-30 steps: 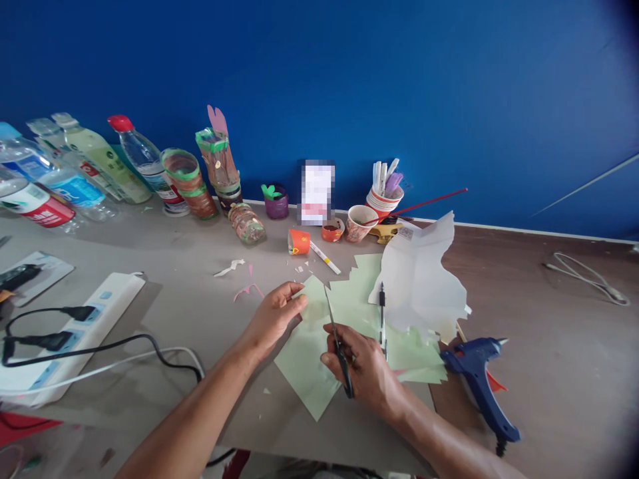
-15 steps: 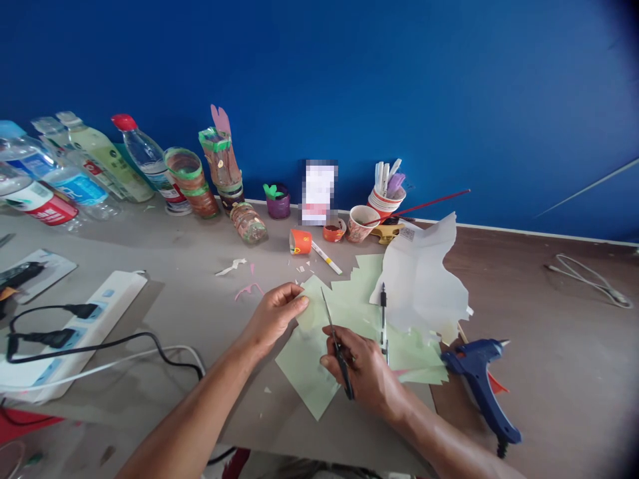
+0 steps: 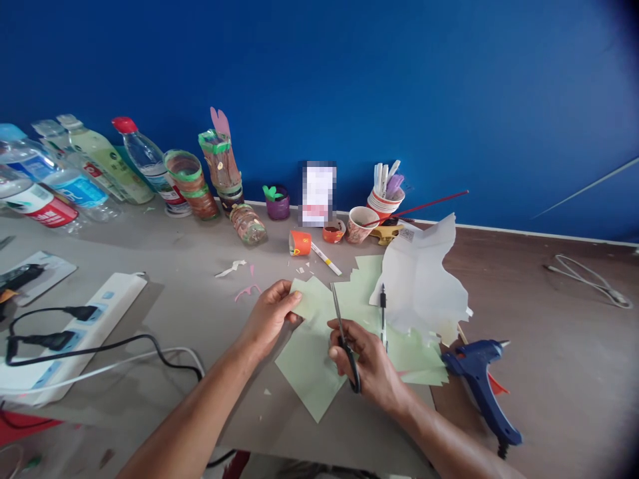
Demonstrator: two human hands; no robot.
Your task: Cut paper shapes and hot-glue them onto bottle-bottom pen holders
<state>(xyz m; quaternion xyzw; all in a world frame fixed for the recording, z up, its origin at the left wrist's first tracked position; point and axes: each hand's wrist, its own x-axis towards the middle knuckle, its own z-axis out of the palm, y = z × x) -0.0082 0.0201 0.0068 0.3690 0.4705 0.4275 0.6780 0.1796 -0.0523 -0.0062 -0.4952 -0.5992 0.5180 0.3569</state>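
Observation:
My left hand (image 3: 276,311) pinches a small piece of pale green paper (image 3: 313,298) between thumb and fingers. In my right hand (image 3: 367,356) is a pair of scissors (image 3: 338,309) with black handles, its narrow blades pointing away from me. The blades stand just right of the paper, apart from it or barely near its edge. Under both hands lie larger green sheets (image 3: 312,372) with jagged cut edges. A black-and-clear pen (image 3: 383,309) rests on them beside my right hand.
A blue glue gun (image 3: 484,382) lies at the right by crumpled white paper (image 3: 424,279). Behind stand an orange paper ring (image 3: 300,243), a marker (image 3: 327,259) and a patterned cup (image 3: 361,225). Bottles (image 3: 144,156) line the back left; a power strip (image 3: 107,313) with cables lies in front.
The scissors have moved slightly right, away from the paper, and their blades look closer together. My left hand has turned the small paper piece and shifted it a little left.

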